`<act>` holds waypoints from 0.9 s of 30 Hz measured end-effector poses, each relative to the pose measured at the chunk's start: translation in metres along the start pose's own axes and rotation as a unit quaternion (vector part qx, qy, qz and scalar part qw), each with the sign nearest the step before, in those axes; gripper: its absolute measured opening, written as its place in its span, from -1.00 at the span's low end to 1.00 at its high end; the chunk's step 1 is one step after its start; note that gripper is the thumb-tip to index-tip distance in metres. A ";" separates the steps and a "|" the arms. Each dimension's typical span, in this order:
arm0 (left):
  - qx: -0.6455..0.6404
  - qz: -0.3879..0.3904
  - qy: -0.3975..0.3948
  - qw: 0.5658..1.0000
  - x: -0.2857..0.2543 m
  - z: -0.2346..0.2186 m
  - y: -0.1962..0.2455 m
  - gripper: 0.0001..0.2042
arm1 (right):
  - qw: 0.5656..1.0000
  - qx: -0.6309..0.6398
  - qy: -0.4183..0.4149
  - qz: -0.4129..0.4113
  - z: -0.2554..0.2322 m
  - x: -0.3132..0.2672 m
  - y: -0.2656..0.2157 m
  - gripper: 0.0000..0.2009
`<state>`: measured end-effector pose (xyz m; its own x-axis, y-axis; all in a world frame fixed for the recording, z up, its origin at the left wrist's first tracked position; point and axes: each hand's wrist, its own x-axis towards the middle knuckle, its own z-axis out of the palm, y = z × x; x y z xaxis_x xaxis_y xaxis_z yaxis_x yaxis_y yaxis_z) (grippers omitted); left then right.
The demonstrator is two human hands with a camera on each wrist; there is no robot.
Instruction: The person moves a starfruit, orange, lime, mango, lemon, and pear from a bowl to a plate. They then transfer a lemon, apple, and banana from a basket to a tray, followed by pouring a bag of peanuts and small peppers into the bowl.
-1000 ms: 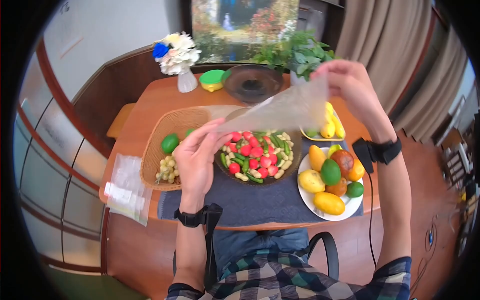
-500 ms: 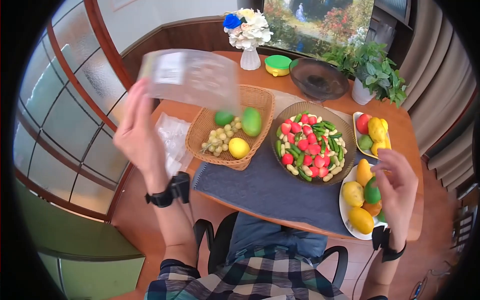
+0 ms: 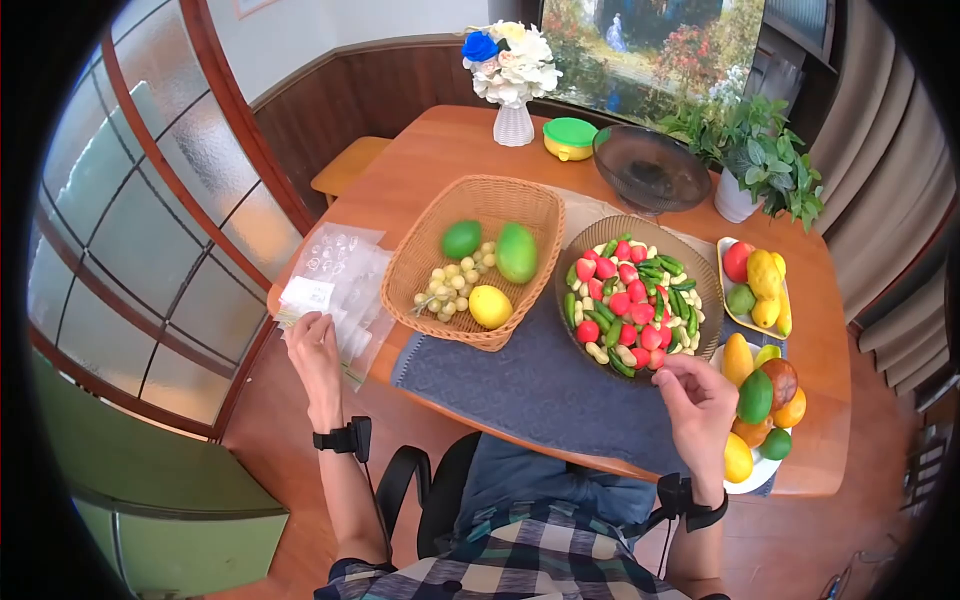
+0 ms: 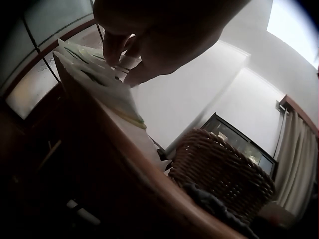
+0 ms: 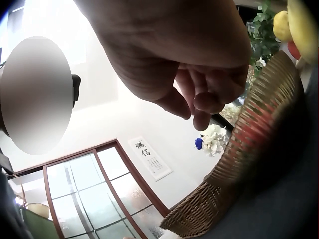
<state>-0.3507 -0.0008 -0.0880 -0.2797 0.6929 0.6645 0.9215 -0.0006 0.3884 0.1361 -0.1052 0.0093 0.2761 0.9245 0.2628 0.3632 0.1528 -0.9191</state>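
My left hand [image 3: 315, 365] pinches the near edge of a clear plastic bag [image 3: 308, 293] with a white label. The bag lies over other clear bags at the table's left edge. In the left wrist view, thumb and fingers [image 4: 142, 73] meet at the pale bags [image 4: 112, 92]. My right hand [image 3: 695, 405] hovers at the near right rim of a ribbed brown glass bowl [image 3: 713, 300]. Its fingers are loosely curled with nothing between them. Red pieces [image 3: 620, 303], green peppers [image 3: 662, 265] and peanuts [image 3: 597, 352] fill the bowl.
A wicker basket [image 3: 545, 270] holds grapes, a lemon and two green fruits. Fruit covers a white plate [image 3: 765, 475] and a small yellow-rimmed dish [image 3: 728, 262] at right. Behind stand a flower vase [image 3: 513, 126], a green-lidded container [image 3: 570, 136], a dark bowl [image 3: 650, 165] and a potted plant [image 3: 738, 195].
Both hands held the bag up over the bowl; the right released it. My left hand carried it leftward and lowered it onto the other bags. My right hand came down beside the bowl.
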 end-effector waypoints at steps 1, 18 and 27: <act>0.000 -0.001 -0.001 1.000 -0.002 -0.003 0.000 -0.81 | 0.999 0.039 0.001 0.029 0.004 -0.001 0.001 -0.88; 0.087 -0.024 -0.078 0.993 -0.005 -0.026 0.006 -0.63 | 0.999 0.023 0.011 -0.037 0.007 -0.009 0.014 -0.85; -0.309 0.103 -0.163 0.931 0.017 -0.071 0.215 -0.64 | 0.992 -0.018 0.059 -0.111 0.006 -0.008 -0.004 -0.82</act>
<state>-0.1768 -0.0403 0.0522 0.0755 0.8139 0.5761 0.5881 -0.5029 0.6334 0.1266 -0.1110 0.0094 0.2866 0.8219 0.4922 0.4574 0.3341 -0.8241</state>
